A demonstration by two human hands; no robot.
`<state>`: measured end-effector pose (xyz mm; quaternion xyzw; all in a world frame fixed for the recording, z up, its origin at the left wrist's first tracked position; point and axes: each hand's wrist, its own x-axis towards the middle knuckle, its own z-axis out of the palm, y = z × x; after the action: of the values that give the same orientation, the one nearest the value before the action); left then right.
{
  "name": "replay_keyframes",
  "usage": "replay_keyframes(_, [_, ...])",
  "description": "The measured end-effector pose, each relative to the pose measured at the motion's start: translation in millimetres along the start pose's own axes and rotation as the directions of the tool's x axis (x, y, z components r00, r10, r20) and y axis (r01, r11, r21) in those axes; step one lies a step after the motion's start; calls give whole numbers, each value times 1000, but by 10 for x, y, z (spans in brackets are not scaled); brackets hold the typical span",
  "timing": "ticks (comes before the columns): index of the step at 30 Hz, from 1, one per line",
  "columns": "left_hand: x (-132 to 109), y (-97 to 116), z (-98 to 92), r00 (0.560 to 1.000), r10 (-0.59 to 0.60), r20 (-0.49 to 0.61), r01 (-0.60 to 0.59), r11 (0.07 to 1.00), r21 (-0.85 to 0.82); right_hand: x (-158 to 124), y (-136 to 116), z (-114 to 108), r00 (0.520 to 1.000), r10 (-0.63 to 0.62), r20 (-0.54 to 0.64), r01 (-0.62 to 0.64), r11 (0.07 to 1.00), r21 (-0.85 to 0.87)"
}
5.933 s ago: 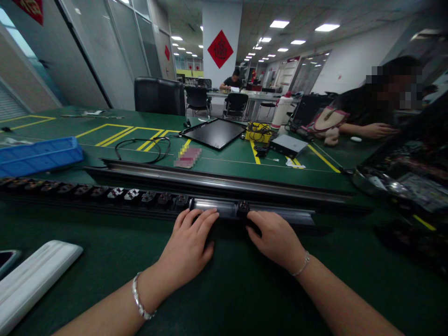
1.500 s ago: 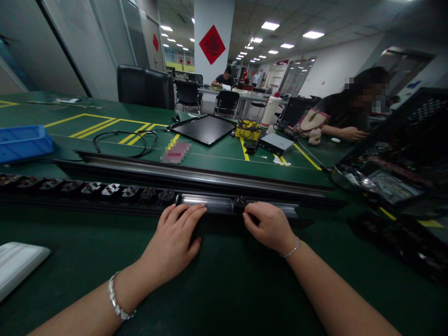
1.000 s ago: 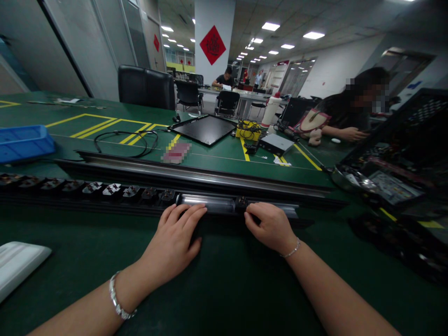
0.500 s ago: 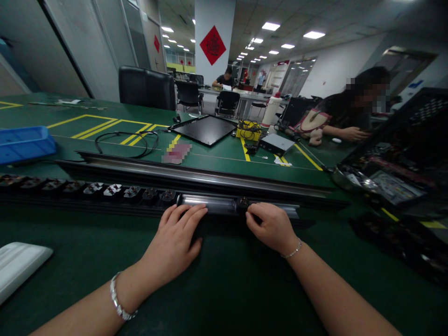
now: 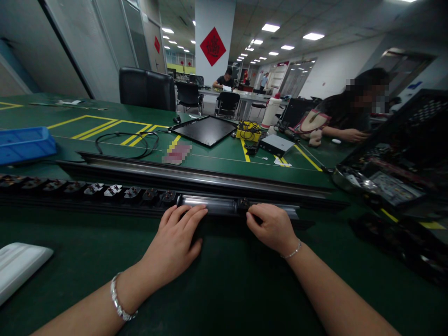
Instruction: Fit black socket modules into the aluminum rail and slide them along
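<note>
Black aluminium rail (image 5: pixel 105 201) fitted with a row of socket modules (image 5: pixel 112 190) lies lengthwise across the green bench mat (image 5: pixel 224 284), just in front of the person. Left hand (image 5: pixel 173 242) lies with its fingers (image 5: pixel 189 215) loosely spread and open, the tips resting on the rail's near edge below a bare shiny metal channel (image 5: pixel 206 202). Right hand (image 5: pixel 269 228) has its fingers (image 5: pixel 256 218) curled together, tips touching the rail just beside the last socket module (image 5: pixel 243 204), though whether they grip it cannot be told.
</note>
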<state>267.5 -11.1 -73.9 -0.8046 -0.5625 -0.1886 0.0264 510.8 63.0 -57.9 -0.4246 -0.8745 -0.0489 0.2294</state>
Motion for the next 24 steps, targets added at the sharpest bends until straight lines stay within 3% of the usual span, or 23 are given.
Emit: replay_keyframes(24, [4,-2,5,1000,6,-18,-6,1000,-4,2,21,-10,999,16,-27,-17,1000,-9])
